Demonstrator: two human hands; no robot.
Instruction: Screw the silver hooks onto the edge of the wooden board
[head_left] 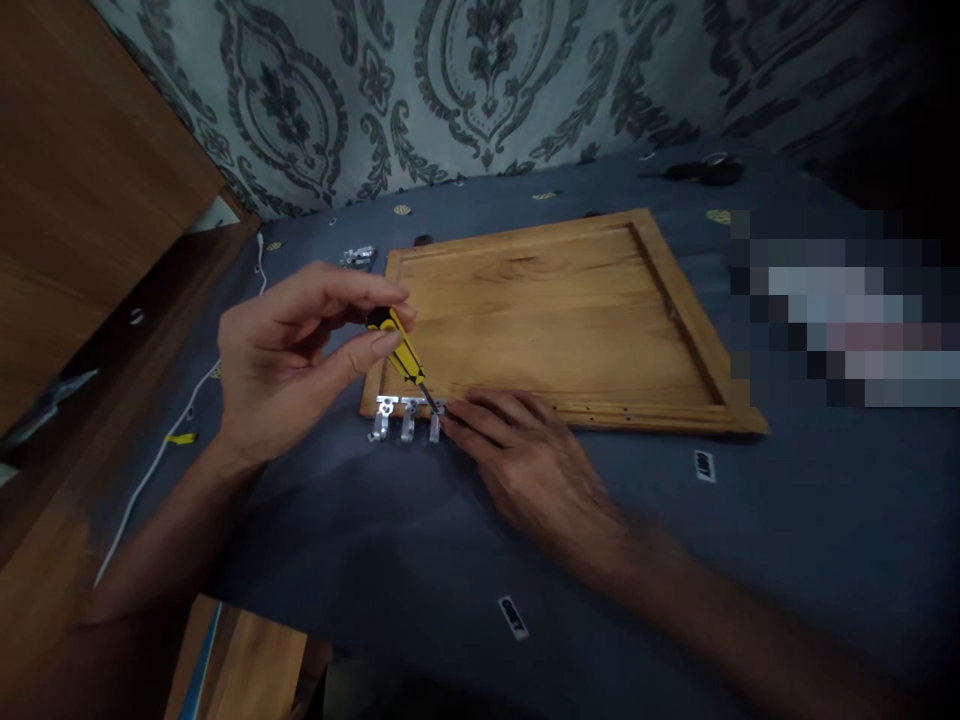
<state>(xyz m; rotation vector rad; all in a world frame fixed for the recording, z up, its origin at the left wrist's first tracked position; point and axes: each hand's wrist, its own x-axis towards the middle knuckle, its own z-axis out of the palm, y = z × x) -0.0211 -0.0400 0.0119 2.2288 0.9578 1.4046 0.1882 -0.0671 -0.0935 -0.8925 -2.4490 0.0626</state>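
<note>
A framed wooden panel (555,310) lies flat on a dark blue cloth. Along its near left edge sit three silver metal hooks (405,418). My left hand (285,350) pinches the black and yellow handle of a small screwdriver (401,352), which slants down to the right with its tip at the rightmost hook. My right hand (517,450) rests on the cloth by the panel's near edge. Its fingertips press together at the rightmost hook, beside the screwdriver tip.
More silver hardware (358,257) lies beyond the panel's far left corner. A white cable (161,450) runs along the left side beside a wooden cabinet (90,180). Black tools (705,170) lie at the far right. Small labels (703,465) lie on the cloth. Patterned wallpaper stands behind.
</note>
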